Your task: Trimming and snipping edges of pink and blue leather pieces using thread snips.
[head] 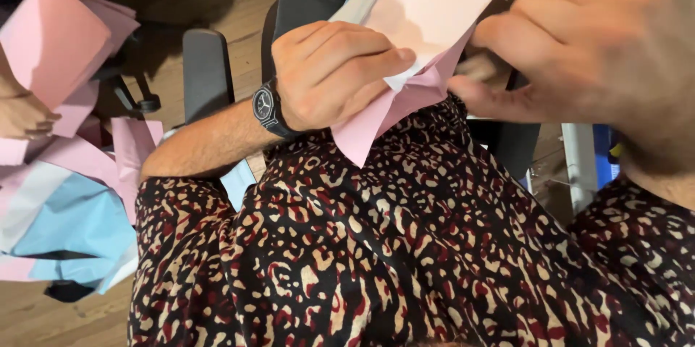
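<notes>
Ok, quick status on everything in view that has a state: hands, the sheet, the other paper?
left hand: closed, pinching the sheet's edge
right hand: closed on the sheet's other side
pink and white sheet: folded, held above the lap
wristwatch: strapped on the left wrist
pile of pink and blue paper: loose, creased, beside the chair

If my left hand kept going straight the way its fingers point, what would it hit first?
Probably the right hand. The left hand points rightward, pinching the folded pink-and-white paper, and the right hand grips that paper just beyond; depth is unclear.
</notes>
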